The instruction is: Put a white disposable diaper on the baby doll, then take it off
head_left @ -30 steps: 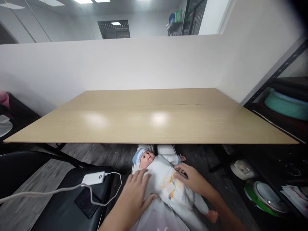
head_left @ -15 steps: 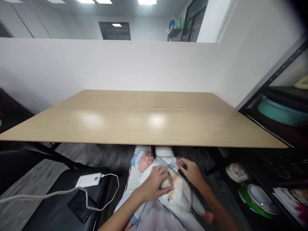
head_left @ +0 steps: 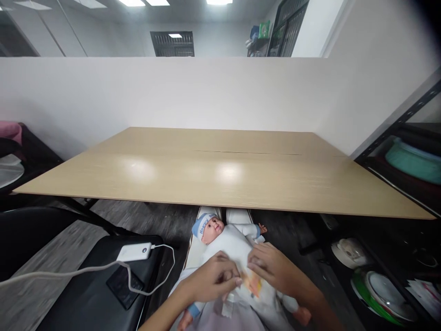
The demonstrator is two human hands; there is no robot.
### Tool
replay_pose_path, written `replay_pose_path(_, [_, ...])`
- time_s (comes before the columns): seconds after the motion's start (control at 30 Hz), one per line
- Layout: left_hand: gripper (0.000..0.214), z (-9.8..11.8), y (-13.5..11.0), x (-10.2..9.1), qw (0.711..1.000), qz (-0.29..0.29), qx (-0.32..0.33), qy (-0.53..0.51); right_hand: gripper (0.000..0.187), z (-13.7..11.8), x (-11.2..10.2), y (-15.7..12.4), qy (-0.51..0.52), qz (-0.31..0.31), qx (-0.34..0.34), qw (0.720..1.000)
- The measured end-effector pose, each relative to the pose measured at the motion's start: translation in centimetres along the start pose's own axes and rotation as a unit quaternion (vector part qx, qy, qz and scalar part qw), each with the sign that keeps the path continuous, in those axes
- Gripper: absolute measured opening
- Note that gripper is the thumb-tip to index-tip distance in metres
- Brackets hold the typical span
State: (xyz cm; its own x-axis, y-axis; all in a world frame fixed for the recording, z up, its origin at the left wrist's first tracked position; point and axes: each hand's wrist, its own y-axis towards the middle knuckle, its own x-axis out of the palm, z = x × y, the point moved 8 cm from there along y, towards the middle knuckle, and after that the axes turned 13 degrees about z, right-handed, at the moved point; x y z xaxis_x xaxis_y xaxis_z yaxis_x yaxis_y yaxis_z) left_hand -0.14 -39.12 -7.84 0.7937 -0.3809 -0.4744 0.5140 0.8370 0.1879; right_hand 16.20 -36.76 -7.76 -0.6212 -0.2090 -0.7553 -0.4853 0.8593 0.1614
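On my lap lies a baby doll point(head_left: 225, 246) in white clothes with blue cuffs and a blue and white cap point(head_left: 203, 226), its head toward the table. A white diaper point(head_left: 255, 286) with a yellow and orange print covers its lower belly. My left hand point(head_left: 218, 275) is closed at one side of the diaper's front, fingers curled against thumb. My right hand point(head_left: 272, 266) is closed at the other side, fingertips bent onto the upper edge. A whitish tab point(head_left: 227, 307) shows below my left hand. What lies exactly under the fingertips is partly hidden and blurred.
A wooden table point(head_left: 220, 177) stands just beyond the doll. At left, a black chair point(head_left: 86, 285) bears a white power bank point(head_left: 134, 252) with a cable point(head_left: 168, 271) and a dark phone point(head_left: 124, 287). Shelves at right hold lidded dishes point(head_left: 386, 294) and a teal basin point(head_left: 413, 161).
My right hand has moved from the tab beside the doll's arm down onto the diaper's front. My left hand has shifted lower and its fingers have curled in. The view has turned slightly left.
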Motion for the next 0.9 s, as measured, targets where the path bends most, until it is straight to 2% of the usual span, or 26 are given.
replay_pose_path(0.07, [0.02,-0.2,1.6,0.5,0.997,0.028,0.015,0.064,0.04,1.9,-1.0,-1.5,-0.014,-0.021,0.048,0.999])
replay_pose_path(0.13, [0.031,0.0,4.2,2.6,0.99,0.01,0.066,0.124,0.05,4.4,-1.6,-3.5,-0.008,-0.038,0.119,0.992])
replay_pose_path(0.2, [0.048,-0.1,7.3,6.8,0.971,-0.07,0.128,0.19,0.053,6.5,-1.2,-5.6,0.024,-0.061,0.183,0.981])
replay_pose_path(0.27, [0.051,-1.7,9.8,12.3,0.93,-0.212,0.141,0.264,0.049,8.2,0.3,-7.5,0.045,-0.078,0.224,0.97])
replay_pose_path(0.37, [0.027,-4.5,12.5,18.2,0.892,-0.315,0.088,0.311,0.043,10.1,2.7,-9.6,-0.012,-0.063,0.24,0.969])
replay_pose_path(0.43, [0.028,-5.2,13.0,19.7,0.891,-0.315,0.084,0.316,0.046,11.1,4.2,-10.8,-0.034,-0.052,0.251,0.966])
replay_pose_path(0.5, [0.028,-5.2,12.6,19.3,0.901,-0.277,0.094,0.321,0.051,11.9,5.4,-12.1,-0.01,-0.045,0.273,0.961])
replay_pose_path(0.57, [0.045,-4.5,11.8,17.3,0.915,-0.215,0.097,0.327,0.05,12.6,6.0,-12.9,0.033,-0.016,0.289,0.957])
replay_pose_path(0.63, [0.057,-3.4,11.1,14.9,0.93,-0.151,0.095,0.322,0.044,13.0,6.1,-13.1,0.073,0.029,0.293,0.953])
replay_pose_path(0.77, [0.052,-1.3,10.4,11.2,0.944,-0.084,0.085,0.307,0.024,13.1,5.8,-12.1,0.128,0.118,0.245,0.954])
replay_pose_path(0.83, [0.051,-0.4,10.4,9.7,0.951,-0.062,0.077,0.292,0.034,13.4,6.0,-11.6,0.155,0.126,0.238,0.951])
replay_pose_path(0.9, [0.05,0.6,10.2,8.4,0.961,-0.048,0.076,0.262,0.045,14.0,6.3,-11.4,0.177,0.109,0.256,0.944])
